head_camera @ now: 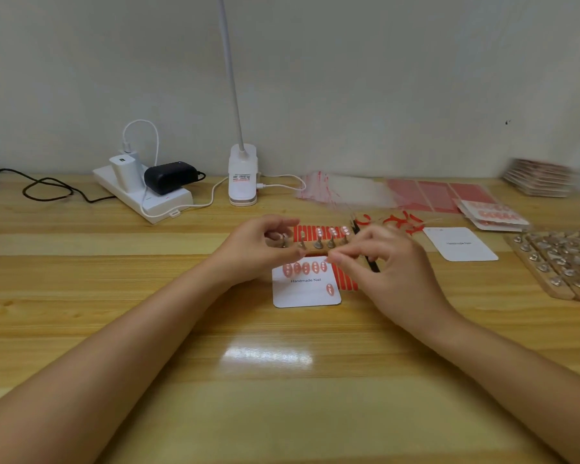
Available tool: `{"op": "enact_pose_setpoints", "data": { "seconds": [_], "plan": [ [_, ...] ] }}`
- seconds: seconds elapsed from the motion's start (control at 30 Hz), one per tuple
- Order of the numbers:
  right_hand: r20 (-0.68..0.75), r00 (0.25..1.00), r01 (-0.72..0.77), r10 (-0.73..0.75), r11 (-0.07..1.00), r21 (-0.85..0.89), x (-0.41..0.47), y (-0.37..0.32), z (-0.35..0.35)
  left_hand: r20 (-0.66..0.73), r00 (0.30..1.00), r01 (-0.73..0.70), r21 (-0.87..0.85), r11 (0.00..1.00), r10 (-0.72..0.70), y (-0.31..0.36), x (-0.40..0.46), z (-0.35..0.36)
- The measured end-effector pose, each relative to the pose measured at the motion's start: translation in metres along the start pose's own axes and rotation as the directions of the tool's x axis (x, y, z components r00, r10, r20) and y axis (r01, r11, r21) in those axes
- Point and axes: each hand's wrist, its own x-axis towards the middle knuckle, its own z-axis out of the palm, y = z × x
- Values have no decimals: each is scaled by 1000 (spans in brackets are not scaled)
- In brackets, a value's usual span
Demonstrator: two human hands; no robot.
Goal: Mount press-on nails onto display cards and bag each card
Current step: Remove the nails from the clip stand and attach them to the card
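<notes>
A white card (pixel 307 289) printed with black lettering is dotted with pink nails (pixel 305 268). A red-striped sheet (pixel 318 233) is seen behind it. The table (pixel 148 329) is banded in light yellow wood.

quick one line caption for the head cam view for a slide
Both hands, left and right, hold a wooden nail-stand strip above a "Handmade Nail" display card bearing six nails.

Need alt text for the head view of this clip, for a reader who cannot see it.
Two bare hands hold a small wooden nail stand just above a white "Handmade Nail" card carrying six pink press-on nails; the left hand and right hand grip its ends. Around them on the wooden table lie clear bags, a blank card and a power strip.
</notes>
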Motion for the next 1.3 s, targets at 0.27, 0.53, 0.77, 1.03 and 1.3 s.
{"op": "enact_pose_setpoints", "data": {
  "seconds": [0.27,0.53,0.77,1.03,1.3],
  "plan": [
    [49,989,142,-137,982,-126,-10,6,7,-25,882,-437,327,838,470,-4,-33,6],
    [115,970,239,-215,935,-263,-12,5,6,48,888,-443,359,822,458,-16,-34,12],
    [144,951,307,-274,893,-329,-14,3,5,33,887,-440,365,820,461,-15,-35,14],
    [191,944,318,-268,890,-326,-15,2,4,21,885,-443,352,825,466,-17,-35,15],
    [269,926,348,-264,873,-342,-17,-1,0,9,884,-444,331,833,468,-19,-34,15]
  ]
}}
